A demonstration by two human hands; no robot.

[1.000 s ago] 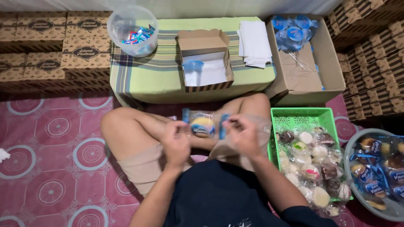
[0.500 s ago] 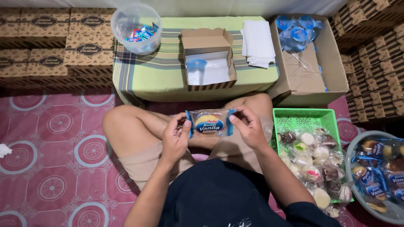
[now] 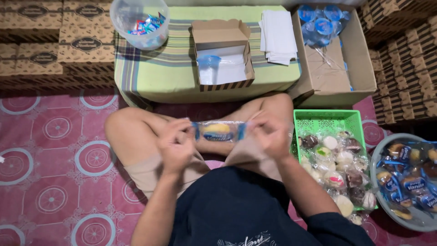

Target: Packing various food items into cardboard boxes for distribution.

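Observation:
I sit cross-legged on the floor and hold a wrapped snack cake [image 3: 218, 131] in a clear and blue packet over my lap. My left hand [image 3: 175, 145] grips its left end and my right hand [image 3: 269, 135] grips its right end, stretching the packet level between them. Ahead, on a low table with a striped green cloth [image 3: 164, 68], stands an open small cardboard box [image 3: 223, 57] with white paper lining and a blue-lidded cup inside.
A green basket [image 3: 327, 123] of wrapped pastries sits by my right knee, a clear bowl [image 3: 382, 191] of packaged cakes further right. A large carton [image 3: 337, 68] holds blue-lidded cups. A tub of candies [image 3: 141, 23], folded white papers [image 3: 277, 36] and stacked brown boxes [image 3: 45, 50] surround the table.
The packet has dropped a little lower toward my lap and turned flatter, pulled out between both hands. My view has shifted slightly closer.

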